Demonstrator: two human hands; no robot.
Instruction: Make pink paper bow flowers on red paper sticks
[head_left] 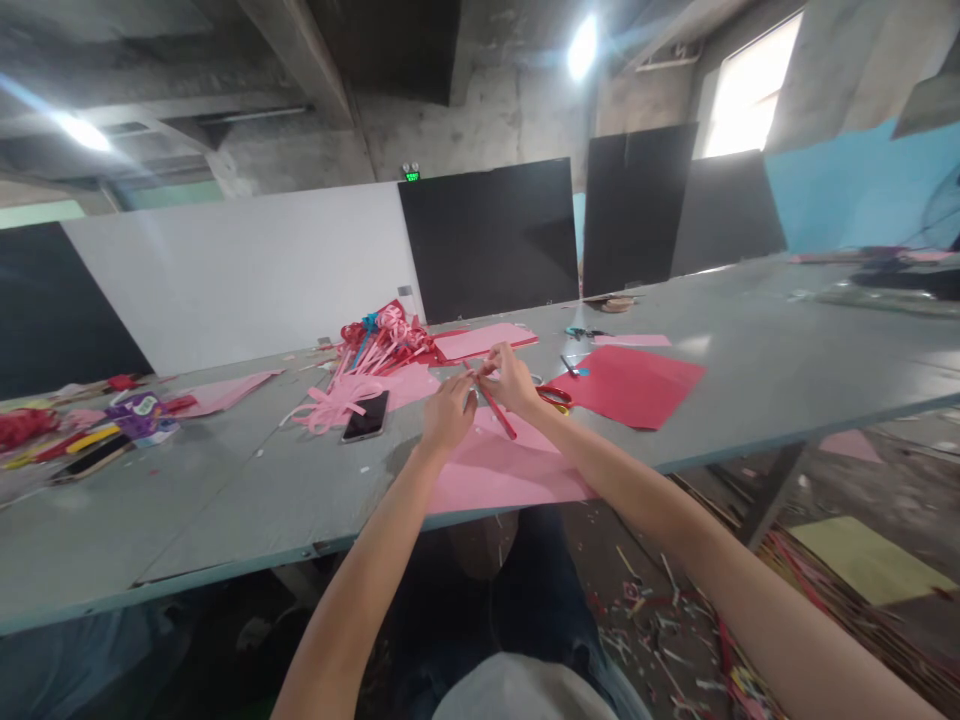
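Observation:
A thin red paper strip or stick (498, 414) slants between my hands, its lower end over a pink paper sheet (510, 475). My left hand (448, 410) is closed at the strip's upper part, fingers bent around it. Thumb and fingers of my right hand (511, 380) pinch at the same spot from the other side; the exact grip is partly hidden. Just right of my right hand lie red-handled scissors (555, 399), touching a red paper sheet (637, 385). A phone (366, 416) rests left of my left hand, beside looped pink ribbons (341, 402).
Behind my hands sit a pile of red and pink ribbon pieces (386, 335) and stacked pink paper (487, 341). Farther off lie another pair of scissors (585, 332). At the left are a purple packet (141, 415) and a second phone (94, 458). Upright dark boards (491, 240) line the table's back.

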